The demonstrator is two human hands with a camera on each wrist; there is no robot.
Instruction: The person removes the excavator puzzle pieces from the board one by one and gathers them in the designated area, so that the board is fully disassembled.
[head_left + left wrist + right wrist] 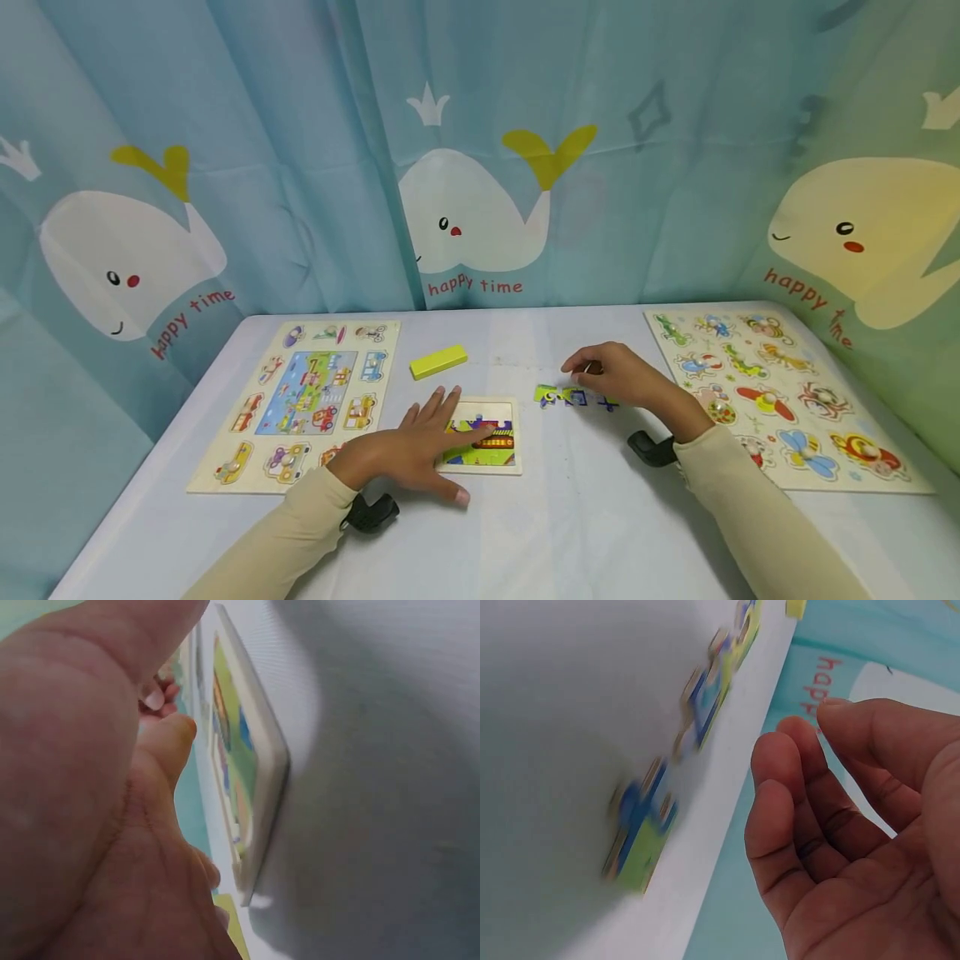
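Observation:
Across the left side of a small wooden jigsaw tray (480, 471), my left hand (420, 446) is spread with straight fingers. Part of a red, purple and green picture shows in the tray; the hand hides its left part. In the left wrist view the tray's edge (274, 761) lies beside the hand. My right hand (618, 375) hovers just above a row of loose jigsaw pieces (576, 397) right of the tray. Its fingers (772, 817) are loosely bent, and nothing shows between them and the thumb. A green and blue piece (641, 859) looks blurred in the right wrist view.
A yellow block (438, 362) lies behind the tray. At left is a vehicle puzzle board (255, 400), partly behind the left forearm. An insect puzzle board (795, 392) lies at right, near the right wrist. A blue whale-print curtain (315, 167) hangs behind the table (540, 533).

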